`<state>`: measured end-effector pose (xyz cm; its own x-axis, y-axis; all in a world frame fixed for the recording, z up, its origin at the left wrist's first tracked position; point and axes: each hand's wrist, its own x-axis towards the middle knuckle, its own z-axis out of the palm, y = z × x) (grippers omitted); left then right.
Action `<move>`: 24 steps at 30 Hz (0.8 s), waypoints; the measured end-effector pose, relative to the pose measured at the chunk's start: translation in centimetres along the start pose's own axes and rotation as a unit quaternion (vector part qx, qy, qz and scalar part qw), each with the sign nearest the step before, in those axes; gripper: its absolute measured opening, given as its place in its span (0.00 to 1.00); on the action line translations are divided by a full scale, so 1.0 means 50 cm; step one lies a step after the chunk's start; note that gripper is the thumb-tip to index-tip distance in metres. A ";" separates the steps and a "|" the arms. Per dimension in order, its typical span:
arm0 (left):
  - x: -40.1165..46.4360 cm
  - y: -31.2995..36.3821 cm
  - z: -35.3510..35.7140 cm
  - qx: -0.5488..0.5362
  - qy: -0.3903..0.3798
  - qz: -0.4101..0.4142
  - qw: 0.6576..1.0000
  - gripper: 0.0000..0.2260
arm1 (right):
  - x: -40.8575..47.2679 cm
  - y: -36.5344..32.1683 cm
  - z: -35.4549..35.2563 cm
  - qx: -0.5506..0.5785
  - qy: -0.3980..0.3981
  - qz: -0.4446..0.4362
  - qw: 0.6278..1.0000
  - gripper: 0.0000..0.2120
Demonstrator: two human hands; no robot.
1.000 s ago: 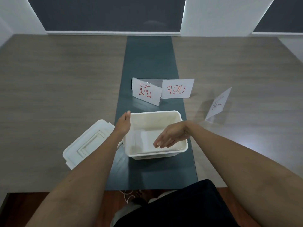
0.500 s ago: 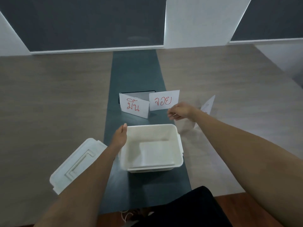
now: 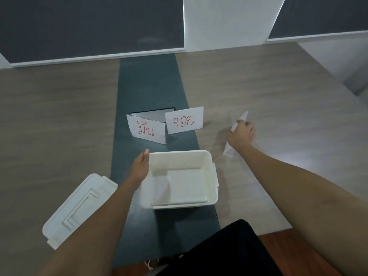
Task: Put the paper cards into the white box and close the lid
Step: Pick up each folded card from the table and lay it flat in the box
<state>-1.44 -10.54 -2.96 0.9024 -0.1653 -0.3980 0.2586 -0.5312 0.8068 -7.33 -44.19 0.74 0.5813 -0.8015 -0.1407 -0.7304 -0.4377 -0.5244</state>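
Note:
The white box (image 3: 211, 176) stands open on the dark strip in the middle of the table, with a flat white card lying on its bottom. My left hand (image 3: 141, 167) rests against the box's left wall, fingers together. Its lid (image 3: 78, 208) lies upside down on the table to the left. Two folded paper cards with red writing stand behind the box: one (image 3: 147, 129) on the left, one (image 3: 184, 120) on the right. My right hand (image 3: 241, 134) is closed around a third folded card (image 3: 242, 118) standing on the table to the right of the box.
A dark rectangular panel (image 3: 151, 113) is set into the strip behind the cards. The wooden table top (image 3: 59, 126) spreads wide on both sides. Its near edge runs under my arms, and a wall with dark panels closes the far side.
My right hand left the box, passed the right standing card and has moved right onto the third card, closing on it. The left hand stays at the box. The camera tilted.

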 end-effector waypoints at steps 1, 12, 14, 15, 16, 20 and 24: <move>0.000 -0.001 0.001 -0.002 0.002 -0.004 1.000 0.21 | 0.003 0.010 0.006 0.006 -0.011 0.022 1.000 0.28; 0.001 -0.020 -0.010 0.018 -0.022 -0.039 0.999 0.29 | 0.039 0.041 0.029 0.111 -0.093 0.110 0.983 0.23; -0.001 -0.020 -0.010 0.013 -0.024 -0.047 0.999 0.30 | 0.037 0.028 0.021 0.082 -0.085 0.094 0.989 0.20; -0.002 -0.018 -0.007 0.009 -0.026 -0.048 0.998 0.30 | 0.036 0.018 0.016 0.063 -0.082 0.077 0.992 0.19; -0.005 -0.017 -0.005 0.006 -0.027 -0.048 0.998 0.30 | 0.034 0.006 0.009 0.046 -0.079 0.059 0.994 0.19; -0.012 -0.002 -0.005 0.008 -0.028 -0.049 0.998 0.29 | 0.030 -0.059 -0.033 0.036 -0.074 0.001 0.997 0.15; -0.012 0.009 -0.012 0.020 -0.024 -0.058 0.998 0.30 | 0.022 -0.129 -0.083 0.092 -0.085 -0.023 0.992 0.15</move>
<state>-1.64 -10.17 -2.09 0.8495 -0.1401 -0.5086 0.3454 -0.5810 0.7370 -3.46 -43.91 7.44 0.6758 -0.6952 -0.2450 -0.6331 -0.3773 -0.6759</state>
